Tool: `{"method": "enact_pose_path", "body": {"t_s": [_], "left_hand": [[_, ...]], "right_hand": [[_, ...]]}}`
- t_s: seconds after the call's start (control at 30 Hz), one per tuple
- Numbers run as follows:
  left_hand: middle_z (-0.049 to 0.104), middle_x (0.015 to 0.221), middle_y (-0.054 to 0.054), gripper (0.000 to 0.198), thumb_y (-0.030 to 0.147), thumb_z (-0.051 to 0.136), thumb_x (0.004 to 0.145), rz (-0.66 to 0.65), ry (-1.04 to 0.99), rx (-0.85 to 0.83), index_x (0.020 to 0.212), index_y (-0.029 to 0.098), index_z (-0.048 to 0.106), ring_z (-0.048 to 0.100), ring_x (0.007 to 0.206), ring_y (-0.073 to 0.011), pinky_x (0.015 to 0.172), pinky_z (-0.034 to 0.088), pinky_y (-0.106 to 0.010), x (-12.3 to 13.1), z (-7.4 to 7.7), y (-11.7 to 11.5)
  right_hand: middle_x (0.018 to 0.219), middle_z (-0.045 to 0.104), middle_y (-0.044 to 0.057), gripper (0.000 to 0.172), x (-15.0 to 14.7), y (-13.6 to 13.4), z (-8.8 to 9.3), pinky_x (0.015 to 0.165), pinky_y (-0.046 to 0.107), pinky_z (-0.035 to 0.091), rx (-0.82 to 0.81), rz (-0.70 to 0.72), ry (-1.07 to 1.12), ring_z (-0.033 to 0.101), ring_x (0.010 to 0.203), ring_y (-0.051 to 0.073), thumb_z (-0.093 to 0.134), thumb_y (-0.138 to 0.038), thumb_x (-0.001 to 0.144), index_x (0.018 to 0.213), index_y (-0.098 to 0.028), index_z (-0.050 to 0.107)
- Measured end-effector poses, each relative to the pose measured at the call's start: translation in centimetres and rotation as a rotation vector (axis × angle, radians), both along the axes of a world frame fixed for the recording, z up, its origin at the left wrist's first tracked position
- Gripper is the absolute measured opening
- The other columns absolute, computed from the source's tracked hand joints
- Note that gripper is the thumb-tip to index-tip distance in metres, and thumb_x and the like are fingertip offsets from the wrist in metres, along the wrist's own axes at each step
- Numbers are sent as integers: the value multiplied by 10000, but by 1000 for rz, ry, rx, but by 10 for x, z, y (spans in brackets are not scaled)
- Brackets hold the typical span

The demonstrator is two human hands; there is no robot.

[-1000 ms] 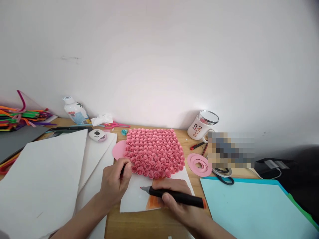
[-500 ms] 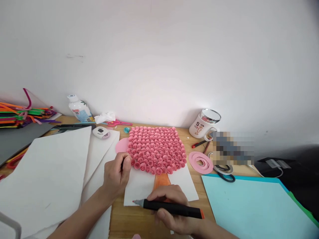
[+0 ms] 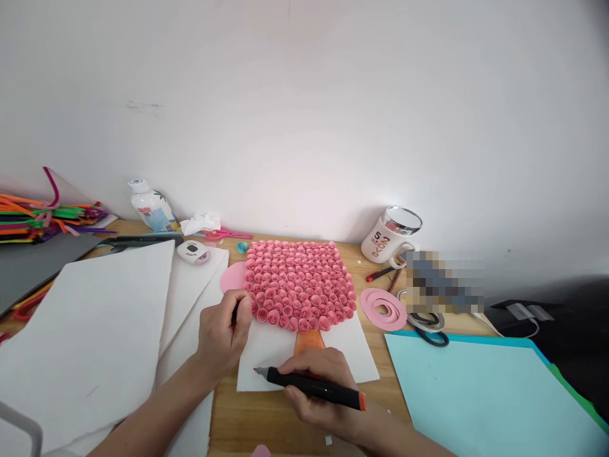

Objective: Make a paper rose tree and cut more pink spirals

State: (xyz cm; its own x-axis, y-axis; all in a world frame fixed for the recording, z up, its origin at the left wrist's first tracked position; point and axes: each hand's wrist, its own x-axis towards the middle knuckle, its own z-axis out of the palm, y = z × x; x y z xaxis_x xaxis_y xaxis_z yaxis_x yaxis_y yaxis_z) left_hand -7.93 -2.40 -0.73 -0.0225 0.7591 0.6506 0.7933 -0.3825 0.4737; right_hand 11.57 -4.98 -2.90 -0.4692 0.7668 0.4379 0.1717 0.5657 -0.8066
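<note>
Wall: plain pale wall (image 3: 304, 127) behind everything, with a faint smudge at left.
Desk: wood-grain desk (image 3: 257, 419), bare along the front edge.
Light blue sheet: flat at right (image 3: 480, 387), over a darker blue one.
White sheets: overlapping at left (image 3: 95, 343), partly under the left forearm.
White paper: centred before the person (image 3: 264, 346), lying as it did half a second ago; its lower part is exposed.
Pink paper roses: packed block (image 3: 302, 279) covering the upper part of the white paper, unchanged.
Orange trunk: coloured strip (image 3: 309, 341) below the roses, its lower end behind the right hand; a second ago that hand hid its top too.
Right hand: gripping the marker (image 3: 314, 385) in a writing hold; this hand (image 3: 328, 414) has shifted slightly up and left since the last view.
Left hand: curled into a fist (image 3: 223, 327) at the roses' lower left corner, in the same place as before, around a dark piece too hidden to identify.
Mug: white, tilted in view (image 3: 378, 241), near the wall.
Pink paper spiral: right of the roses (image 3: 371, 308).
Marker tip: pointing left over the paper's lower left, previously close to its bottom edge, now farther up; contact with the sheet cannot be told.
Teal paper roll: just beyond the roses' upper left corner (image 3: 242, 247).
</note>
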Motion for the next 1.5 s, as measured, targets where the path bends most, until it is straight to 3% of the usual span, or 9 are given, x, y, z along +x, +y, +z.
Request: {"method": "enact_pose_path", "body": {"t_s": [0.4,0.6,0.73,0.97,1.33,1.43,1.5], "left_hand": [[468,464,86,175,168,408,889,-16,28,62,740,177,500,367,327,-51,395,308,-170,0,0,2],[466,473,84,167,155,415,887,-27,29,70,746,172,503,381,340,-47,401,312,-162,1,0,2],[479,472,83,168,158,420,887,-22,35,76,742,172,505,371,334,-48,395,307,-165,0,-1,2],[500,478,79,175,161,423,885,-17,47,73,734,173,509,385,334,-49,400,315,-167,0,0,3],[500,482,79,159,176,449,886,-7,51,80,750,169,530,380,343,-49,407,327,-168,0,0,4],[587,573,53,106,198,490,879,-88,23,41,813,165,566,431,392,-50,443,370,-161,1,1,4],[645,673,23,99,236,517,872,-186,-46,-45,840,171,586,520,481,-64,496,421,-160,1,4,4]], "right_hand": [[757,741,11,199,-1,2,0,599,180,526,6,41,32,667,592,119,654,-163,730,922,-212,672],[679,734,6,187,-2,5,5,547,181,523,27,-102,40,652,522,116,630,-94,699,848,-193,684],[667,735,19,157,-2,5,13,537,166,523,4,-59,31,656,512,114,629,-82,686,803,-167,689],[573,703,10,112,0,6,17,456,173,490,-23,-125,-35,585,409,103,602,-112,687,748,-161,683],[651,704,48,157,3,8,17,491,200,485,-124,-209,-53,598,500,123,541,-142,730,783,-133,690],[592,679,21,126,3,6,15,450,183,456,-146,-136,-69,552,444,102,562,-150,720,751,-144,684],[534,644,3,112,3,5,12,406,173,420,-162,-172,-54,517,411,94,552,-152,717,670,-158,654]]}}
